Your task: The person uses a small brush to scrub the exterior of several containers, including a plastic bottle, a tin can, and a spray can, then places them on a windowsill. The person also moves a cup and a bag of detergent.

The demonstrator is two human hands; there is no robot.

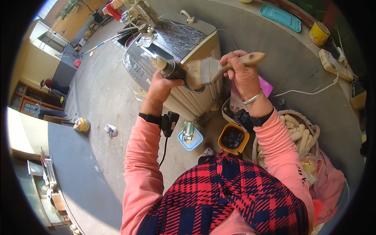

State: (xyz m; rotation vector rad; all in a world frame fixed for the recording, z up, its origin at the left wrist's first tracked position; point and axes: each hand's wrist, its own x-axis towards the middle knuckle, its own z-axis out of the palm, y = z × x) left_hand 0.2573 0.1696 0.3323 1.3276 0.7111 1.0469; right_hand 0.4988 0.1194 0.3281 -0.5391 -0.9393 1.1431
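Note:
My left hand [162, 86] grips a dark, dirty cylindrical part [176, 72] with a cream-coloured plastic end; its exact kind is not clear. My right hand [239, 69] holds a wide flat brush [210, 70] by its wooden handle. The brush's blurred bristles are against or just in front of the part's right side, and I cannot tell which. Both hands are in front of a washing machine [192, 33] with a dark, dirt-streaked top. Another long grimy part [147, 13] and several small pieces rest on the machine's far left side.
A blue-lidded tub [198, 143] with a small box on it and a yellow bin [247, 140] stand on the floor. To the right is a sack of corn cobs [301, 133]. A power strip [335, 65] trails a white cable. Another person [54, 85] is far left.

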